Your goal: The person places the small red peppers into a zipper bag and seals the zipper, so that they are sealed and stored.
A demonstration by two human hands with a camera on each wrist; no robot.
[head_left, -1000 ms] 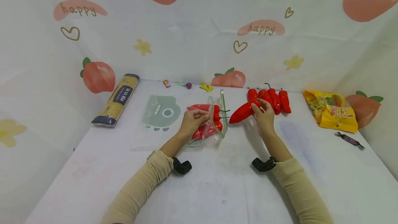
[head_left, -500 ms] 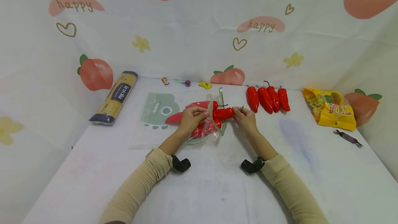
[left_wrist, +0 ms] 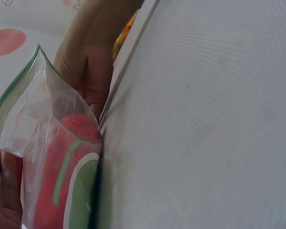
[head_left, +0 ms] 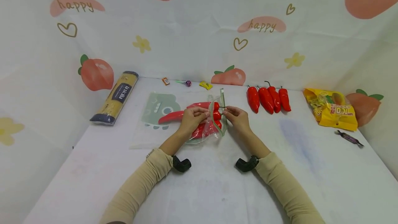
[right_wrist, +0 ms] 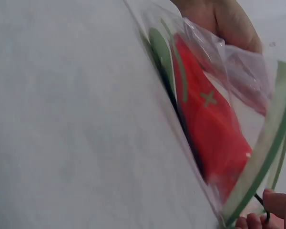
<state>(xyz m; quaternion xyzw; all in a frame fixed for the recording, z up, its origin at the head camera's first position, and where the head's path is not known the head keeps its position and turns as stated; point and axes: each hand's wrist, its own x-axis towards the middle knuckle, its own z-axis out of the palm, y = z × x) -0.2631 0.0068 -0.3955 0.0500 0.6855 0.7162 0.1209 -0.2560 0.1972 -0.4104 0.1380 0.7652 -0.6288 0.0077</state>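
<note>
A clear zip bag (head_left: 145, 137) with a green cartoon print lies on the table, its mouth facing right. My left hand (head_left: 190, 122) pinches the bag's upper layer near the mouth, which stands apart in the left wrist view. Inside are red peppers, among them an upper one (head_left: 199, 105) and a lower one (head_left: 199, 132). The middle red pepper (head_left: 171, 117) reaches deepest into the bag, partly hidden by my left hand. At the mouth, my right hand (head_left: 238, 118) pinches this middle pepper by its stem end; a dark stem (right_wrist: 263, 205) shows at the fingers in the right wrist view.
Several loose red peppers (head_left: 265, 99) lie in a row at the back right. Farther right are a yellow candy bag (head_left: 337, 117) and a dark wrapped candy (head_left: 349, 138). A spaghetti pack (head_left: 116, 98) lies at left. Small candies and a lollipop (head_left: 188, 83) line the back.
My right hand has moved left from beside the loose peppers to the bag mouth, and the pepper it holds has slid into the bag. My left hand keeps its place on the bag.
</note>
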